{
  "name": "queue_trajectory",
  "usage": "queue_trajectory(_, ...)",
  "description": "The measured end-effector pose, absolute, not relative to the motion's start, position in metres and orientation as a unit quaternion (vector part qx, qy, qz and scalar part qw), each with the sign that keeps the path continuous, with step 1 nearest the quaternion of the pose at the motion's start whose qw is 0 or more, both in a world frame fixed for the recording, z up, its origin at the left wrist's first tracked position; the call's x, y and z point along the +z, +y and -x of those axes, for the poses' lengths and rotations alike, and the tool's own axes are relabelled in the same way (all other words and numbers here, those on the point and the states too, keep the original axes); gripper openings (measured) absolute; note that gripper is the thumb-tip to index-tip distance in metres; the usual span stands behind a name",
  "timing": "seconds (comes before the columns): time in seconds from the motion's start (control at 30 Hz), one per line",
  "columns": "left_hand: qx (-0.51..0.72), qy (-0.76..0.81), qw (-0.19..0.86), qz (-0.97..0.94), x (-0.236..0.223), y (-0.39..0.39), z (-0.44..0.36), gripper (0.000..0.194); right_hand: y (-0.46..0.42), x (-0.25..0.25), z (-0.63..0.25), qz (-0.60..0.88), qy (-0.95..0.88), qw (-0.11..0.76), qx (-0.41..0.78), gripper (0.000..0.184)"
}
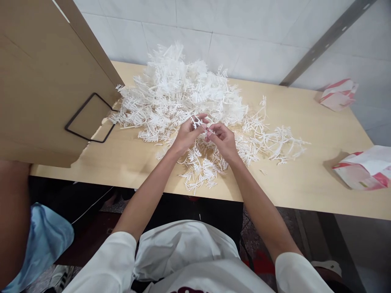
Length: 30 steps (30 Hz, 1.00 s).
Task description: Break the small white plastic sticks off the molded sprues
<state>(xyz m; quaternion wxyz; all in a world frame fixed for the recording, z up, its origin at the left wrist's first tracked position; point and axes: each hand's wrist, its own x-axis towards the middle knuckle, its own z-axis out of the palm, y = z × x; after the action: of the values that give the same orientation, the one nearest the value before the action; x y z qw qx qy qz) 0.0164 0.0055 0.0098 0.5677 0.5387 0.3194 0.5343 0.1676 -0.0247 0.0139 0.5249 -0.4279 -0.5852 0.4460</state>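
Both my hands meet over the near side of a big heap of white branching plastic pieces (pixel 183 89). My left hand (pixel 190 132) is closed, thumb against fingers, on a white branched plastic piece (pixel 197 121) whose thin twigs stick up past the fingertips. Close beside it, my right hand (pixel 222 140) pinches at the same piece, its fingertips nearly touching the left thumb. The fingers hide where exactly the piece is gripped. Below the hands lies a small scatter of short white bits (pixel 203 173). Several stripped-looking white branches (pixel 281 142) spread out to the right.
A large cardboard sheet or box (pixel 51 81) stands at the left, with a black wire frame (pixel 82 106) by it. Two red-and-white paper packets (pixel 365 169) sit on the wooden table (pixel 305 179) at the right. A tiled wall runs behind. Part of another person shows at far left.
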Motion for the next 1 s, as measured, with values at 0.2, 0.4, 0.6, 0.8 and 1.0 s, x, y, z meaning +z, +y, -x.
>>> queue_trajectory(0.2, 0.584, 0.343, 0.525, -0.516, 0.007, 0.011, -0.014, 0.033, -0.023, 0.014, -0.165, 0.462, -0.541, 0.577, 0.401, 0.016)
queue_trajectory(0.4, 0.577, 0.361, 0.501, -0.535, 0.007, 0.01, -0.013, 0.03, -0.024, 0.016, -0.169, 0.47, -0.55, 0.571, 0.387, 0.023)
queue_trajectory(0.6, 0.551, 0.316, 0.485, -0.601, 0.014, 0.009, -0.008, 0.038, -0.021, 0.012, -0.168, 0.479, -0.577, 0.531, 0.394, 0.033)
queue_trajectory(0.8, 0.524, 0.375, 0.338, -0.686, 0.021, 0.005, -0.003, 0.039, -0.016, 0.01, -0.172, 0.472, -0.549, 0.578, 0.376, 0.034)
queue_trajectory(1.0, 0.379, 0.417, 0.24, -0.79, 0.016, 0.003, -0.006, 0.034, -0.013, 0.011, -0.177, 0.44, -0.508, 0.619, 0.407, 0.037)
